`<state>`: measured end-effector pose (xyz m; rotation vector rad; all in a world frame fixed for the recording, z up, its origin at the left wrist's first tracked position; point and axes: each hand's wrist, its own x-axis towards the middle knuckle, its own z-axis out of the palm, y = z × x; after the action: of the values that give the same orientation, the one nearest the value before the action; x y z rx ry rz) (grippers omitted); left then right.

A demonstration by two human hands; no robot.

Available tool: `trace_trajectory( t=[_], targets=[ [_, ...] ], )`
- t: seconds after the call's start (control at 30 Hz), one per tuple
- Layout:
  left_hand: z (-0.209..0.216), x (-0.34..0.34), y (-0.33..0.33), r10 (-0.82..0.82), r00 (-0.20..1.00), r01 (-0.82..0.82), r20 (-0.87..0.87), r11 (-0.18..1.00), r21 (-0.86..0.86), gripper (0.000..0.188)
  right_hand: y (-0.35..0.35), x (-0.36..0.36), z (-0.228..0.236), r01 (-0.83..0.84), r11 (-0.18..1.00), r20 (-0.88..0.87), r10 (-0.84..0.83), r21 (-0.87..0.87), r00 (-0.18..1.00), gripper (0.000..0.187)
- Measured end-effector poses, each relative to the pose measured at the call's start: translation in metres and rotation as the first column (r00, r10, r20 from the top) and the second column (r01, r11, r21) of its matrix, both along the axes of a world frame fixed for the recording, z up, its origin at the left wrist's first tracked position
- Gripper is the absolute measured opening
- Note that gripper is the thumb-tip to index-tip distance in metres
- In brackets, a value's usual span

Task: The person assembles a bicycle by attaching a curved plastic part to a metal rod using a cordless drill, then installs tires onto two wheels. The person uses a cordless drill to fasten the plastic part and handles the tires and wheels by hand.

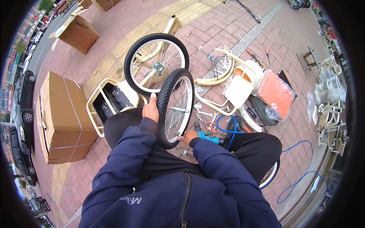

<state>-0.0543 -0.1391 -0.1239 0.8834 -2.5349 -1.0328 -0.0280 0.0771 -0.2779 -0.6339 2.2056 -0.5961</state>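
A bicycle wheel (164, 108) with a black knobby tyre and white rim stands tilted between my legs. My left hand (151, 111) grips its tyre on the left side, thumb laid up along the rubber. At the lower right of the rim, my right hand (188, 138) pinches the edge near a small fitting, its fingers partly hidden. Just beyond is a cream bicycle frame (171, 28) with another spoked wheel (157, 67) beside it. A teal power tool (211, 138) lies right of my right hand, next to orange-handled scissors (211, 130) and several wrenches (205, 113).
Cardboard boxes (64, 117) stand at the left. A cream rack with a black tray (110, 99) lies by my left knee. To the right are cream fenders (216, 80), a cream seat frame (239, 91), a plastic-wrapped orange pad (274, 95) and a looping blue hose (312, 155).
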Motion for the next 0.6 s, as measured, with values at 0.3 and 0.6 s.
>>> trace_trajectory(
  t=[0.3, 0.6],
  targets=[
    [0.018, -0.004, -0.001, 0.109, 0.993, -0.096, -0.036, 0.960, 0.263, 0.070, -0.016, -0.084, 0.029, 0.908, 0.350, 0.775, -0.499, -0.229, 0.388, 0.027],
    [0.011, 0.006, 0.002, 0.001, 0.997, 0.013, -0.072, 0.980, 0.197, 0.070, -0.054, -0.079, 0.129, 0.717, 0.597, 0.731, -0.297, -0.360, 0.614, 0.032]
  ],
)
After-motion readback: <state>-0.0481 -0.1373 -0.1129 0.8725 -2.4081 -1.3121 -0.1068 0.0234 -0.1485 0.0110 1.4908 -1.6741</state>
